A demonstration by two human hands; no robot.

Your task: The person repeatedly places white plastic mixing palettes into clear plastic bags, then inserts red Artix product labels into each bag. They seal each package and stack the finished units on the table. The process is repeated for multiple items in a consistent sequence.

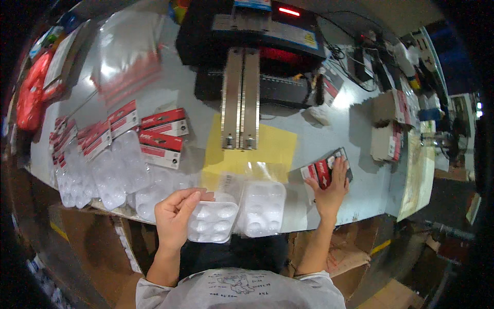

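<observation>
Surface in the head view: pale grey and cluttered [360,190], with a black machine [252,31] at 12 o'clock, its red light on and two metal rails [250,98] reaching toward the person over a yellow sheet [280,149].
Side stock: bagged trays [123,165] with red-and-white header cards crowd 9 o'clock; flat clear bags [126,46] lie at 10 o'clock; small cardboard boxes [387,123] stand between 2 and 3 o'clock.
Left tray: white, with round wells [212,221], at 7 o'clock, jutting past the surface's near edge.
Right tray: a similar white one [262,208], just short of 6 o'clock, close beside the left tray, clear film above it.
Left hand: at 8 o'clock [176,213], thumb and fingers pinched together at the left tray's upper-left corner; whether they grip plastic or film cannot be told.
Right hand: at 4 o'clock [332,188], fingers spread, laid on a red-and-black card pile [321,174], gripping nothing visible.
Step in hand: seemingly steadying one tray while reaching for a card.
Next move: probably calls for parting a single card from the pile, left pinch kept steady.
</observation>
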